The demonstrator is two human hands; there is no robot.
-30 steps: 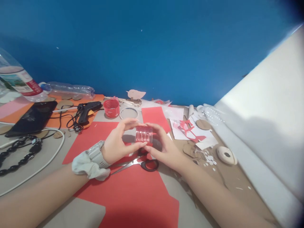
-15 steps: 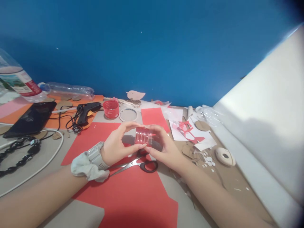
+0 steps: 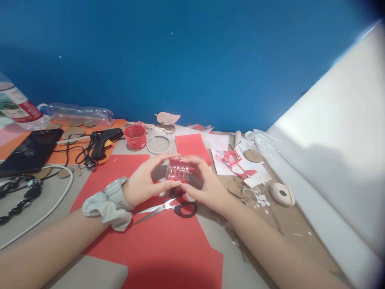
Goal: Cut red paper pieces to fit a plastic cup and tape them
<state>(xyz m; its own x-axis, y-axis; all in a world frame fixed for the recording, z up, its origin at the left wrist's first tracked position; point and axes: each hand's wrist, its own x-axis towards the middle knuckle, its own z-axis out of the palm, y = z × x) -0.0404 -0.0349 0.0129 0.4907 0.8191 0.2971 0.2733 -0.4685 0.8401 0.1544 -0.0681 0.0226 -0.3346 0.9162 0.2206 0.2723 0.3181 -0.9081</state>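
Observation:
Both hands hold a small clear ribbed plastic cylinder (image 3: 177,171) with red paper around or behind it, just above the table. My left hand (image 3: 144,182) pinches it from the left, thumb below and fingers over the top. My right hand (image 3: 204,182) grips it from the right. A watch and a grey scrunchie (image 3: 105,205) sit on my left wrist. Black-handled scissors (image 3: 173,208) lie on red paper sheets (image 3: 168,245) right under the hands.
A red ribbed cup (image 3: 135,137), a clear ring (image 3: 158,144) and a black glue gun (image 3: 100,140) with its cord lie behind. Bottles (image 3: 75,113), a dark tablet (image 3: 25,150), black beads and a white cable are left. Paper scraps, cardboard discs and a tape roll (image 3: 281,193) are right, by a white board.
The two hands and the cylinder have drifted slightly left and down in view as the head shifted; the grip looks unchanged.

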